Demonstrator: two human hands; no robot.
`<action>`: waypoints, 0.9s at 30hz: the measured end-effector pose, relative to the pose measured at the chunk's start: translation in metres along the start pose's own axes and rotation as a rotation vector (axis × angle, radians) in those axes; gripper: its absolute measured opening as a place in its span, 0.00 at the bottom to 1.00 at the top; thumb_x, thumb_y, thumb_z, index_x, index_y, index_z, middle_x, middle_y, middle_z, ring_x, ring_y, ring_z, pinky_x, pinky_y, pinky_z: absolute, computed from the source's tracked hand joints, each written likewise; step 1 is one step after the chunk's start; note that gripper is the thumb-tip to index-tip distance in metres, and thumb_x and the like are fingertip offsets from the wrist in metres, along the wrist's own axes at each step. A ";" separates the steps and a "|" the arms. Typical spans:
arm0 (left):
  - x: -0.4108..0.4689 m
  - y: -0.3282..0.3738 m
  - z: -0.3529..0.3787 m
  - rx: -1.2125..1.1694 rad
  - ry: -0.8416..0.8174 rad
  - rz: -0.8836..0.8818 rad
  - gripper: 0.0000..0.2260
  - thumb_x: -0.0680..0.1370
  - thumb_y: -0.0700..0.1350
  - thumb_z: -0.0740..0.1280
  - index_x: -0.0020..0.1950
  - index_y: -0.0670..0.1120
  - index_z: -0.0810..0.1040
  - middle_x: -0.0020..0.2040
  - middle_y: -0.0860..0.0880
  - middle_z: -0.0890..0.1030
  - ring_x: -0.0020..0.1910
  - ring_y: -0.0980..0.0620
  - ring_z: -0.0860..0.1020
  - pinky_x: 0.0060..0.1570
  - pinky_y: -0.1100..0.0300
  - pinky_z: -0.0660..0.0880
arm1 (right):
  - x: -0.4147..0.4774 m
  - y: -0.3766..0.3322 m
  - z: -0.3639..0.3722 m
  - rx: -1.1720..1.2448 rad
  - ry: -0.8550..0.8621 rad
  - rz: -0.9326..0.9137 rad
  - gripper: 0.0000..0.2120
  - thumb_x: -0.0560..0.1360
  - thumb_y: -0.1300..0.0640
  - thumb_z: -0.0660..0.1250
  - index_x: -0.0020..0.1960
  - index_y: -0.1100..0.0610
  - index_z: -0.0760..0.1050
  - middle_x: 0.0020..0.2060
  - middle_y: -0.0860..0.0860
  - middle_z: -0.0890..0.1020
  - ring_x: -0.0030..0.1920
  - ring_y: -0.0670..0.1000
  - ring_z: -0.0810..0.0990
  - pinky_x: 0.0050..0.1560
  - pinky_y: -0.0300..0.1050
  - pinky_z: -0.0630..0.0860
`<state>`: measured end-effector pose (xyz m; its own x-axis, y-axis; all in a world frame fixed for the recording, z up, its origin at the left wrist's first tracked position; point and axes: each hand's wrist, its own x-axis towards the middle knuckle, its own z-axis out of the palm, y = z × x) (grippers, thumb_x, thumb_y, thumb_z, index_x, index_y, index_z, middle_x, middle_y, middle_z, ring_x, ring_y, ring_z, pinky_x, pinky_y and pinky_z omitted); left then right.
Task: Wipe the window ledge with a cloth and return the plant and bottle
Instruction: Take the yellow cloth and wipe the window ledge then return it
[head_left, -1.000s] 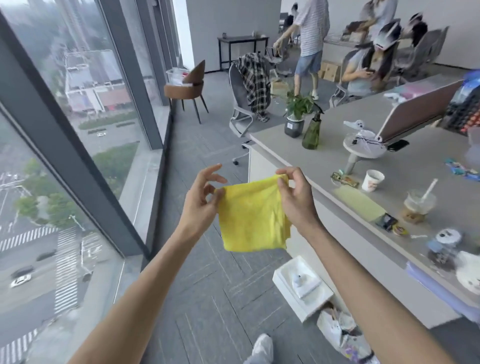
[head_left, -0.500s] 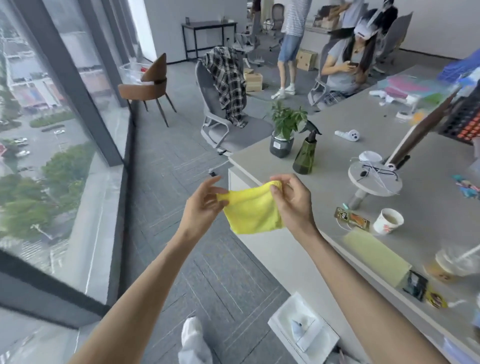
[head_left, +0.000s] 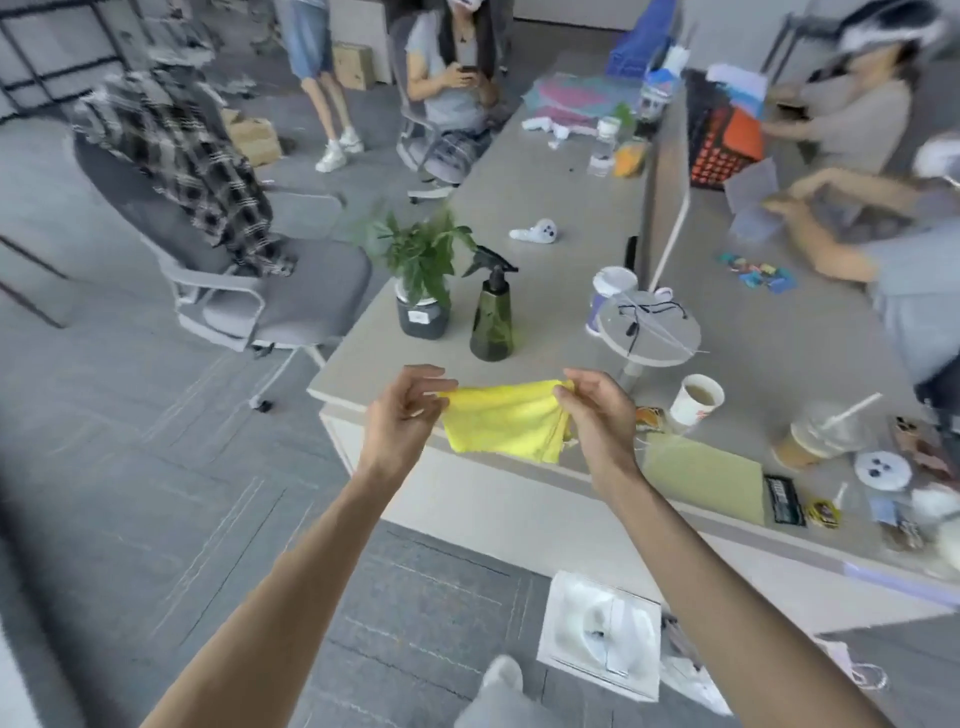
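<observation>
Both of my hands hold a yellow cloth (head_left: 506, 421) stretched between them in the air, just in front of the desk corner. My left hand (head_left: 408, 410) pinches its left edge and my right hand (head_left: 595, 410) grips its bunched right edge. Beyond the cloth, on the grey desk (head_left: 545, 192), stand a potted plant (head_left: 421, 280) in a dark pot and, to its right, a dark green spray bottle (head_left: 492, 317) with a black trigger. The window ledge is out of view.
A grey office chair (head_left: 270, 291) draped with a plaid shirt stands left of the desk. A paper cup (head_left: 696, 397), an iced drink (head_left: 815, 434), a round white stand (head_left: 649, 332) and small clutter crowd the desk's right part. A white box (head_left: 597, 631) lies on the floor. Several people sit or stand beyond.
My view has swung right, away from the window, toward the desk. The plant and bottle are now nearer and central. My hands have pulled the cloth wider apart.
</observation>
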<state>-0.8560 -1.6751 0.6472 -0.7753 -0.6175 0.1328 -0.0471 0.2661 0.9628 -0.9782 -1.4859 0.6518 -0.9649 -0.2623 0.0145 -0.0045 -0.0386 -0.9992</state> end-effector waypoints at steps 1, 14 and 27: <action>0.013 -0.008 0.008 0.006 -0.044 0.001 0.20 0.75 0.27 0.66 0.52 0.53 0.76 0.48 0.54 0.85 0.47 0.60 0.83 0.52 0.62 0.78 | 0.010 0.006 -0.003 -0.012 0.041 0.013 0.09 0.73 0.68 0.71 0.51 0.57 0.80 0.37 0.45 0.81 0.36 0.37 0.79 0.40 0.32 0.74; 0.139 -0.097 0.104 0.144 -0.317 -0.025 0.25 0.74 0.28 0.68 0.52 0.60 0.75 0.44 0.66 0.84 0.50 0.64 0.83 0.55 0.58 0.80 | 0.124 0.107 -0.026 -0.154 0.243 0.169 0.14 0.72 0.70 0.70 0.45 0.51 0.80 0.37 0.48 0.78 0.37 0.40 0.76 0.43 0.37 0.71; 0.208 -0.166 0.147 0.235 -0.427 -0.255 0.14 0.75 0.28 0.66 0.56 0.42 0.78 0.48 0.48 0.84 0.34 0.65 0.80 0.42 0.61 0.79 | 0.191 0.178 -0.011 -0.528 0.260 0.295 0.07 0.74 0.63 0.71 0.52 0.61 0.80 0.40 0.50 0.81 0.43 0.50 0.80 0.48 0.41 0.77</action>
<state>-1.1021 -1.7393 0.4807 -0.9051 -0.3422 -0.2523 -0.3686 0.3359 0.8667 -1.1661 -1.5325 0.4762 -0.9771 0.0545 -0.2057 0.2053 0.4952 -0.8441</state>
